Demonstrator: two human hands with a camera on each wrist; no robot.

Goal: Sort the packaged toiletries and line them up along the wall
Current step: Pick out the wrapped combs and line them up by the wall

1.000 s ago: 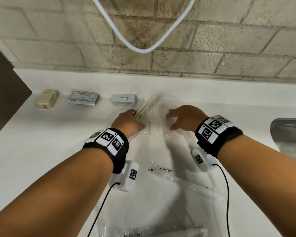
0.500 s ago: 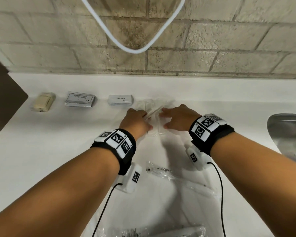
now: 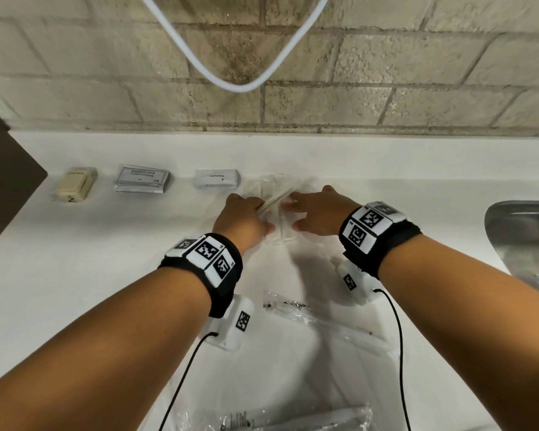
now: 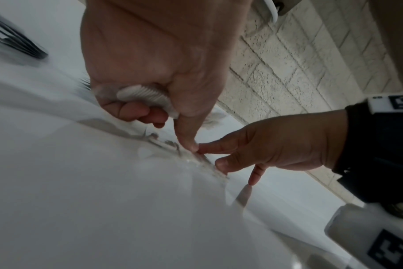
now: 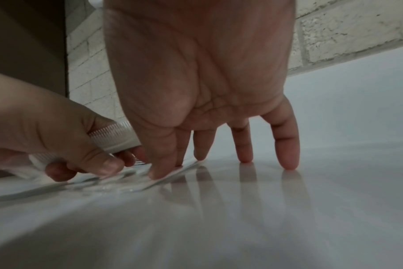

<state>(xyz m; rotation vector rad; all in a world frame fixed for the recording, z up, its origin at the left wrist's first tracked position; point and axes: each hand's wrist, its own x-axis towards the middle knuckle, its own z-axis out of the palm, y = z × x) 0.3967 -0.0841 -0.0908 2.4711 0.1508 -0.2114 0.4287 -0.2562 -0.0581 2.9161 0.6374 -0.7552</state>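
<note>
Three items lie in a row near the wall: a beige soap bar, a silver shampoo sachet and a white toothpaste sachet. Right of them lie clear packets flat on the white counter. My left hand grips a white ribbed comb in a clear wrapper, its thumb pressing down on the packets. The comb slants between both hands. My right hand has straight fingers, their tips resting on a packet's edge and the counter.
A steel sink lies at the right. A wrapped toothbrush lies behind my wrists, and more clear-wrapped items sit at the near edge. A white cable loops down the brick wall. A dark panel borders the left.
Both hands have drawn closer together over the clear packets. The comb in my left hand has swung to slant toward the right hand.
</note>
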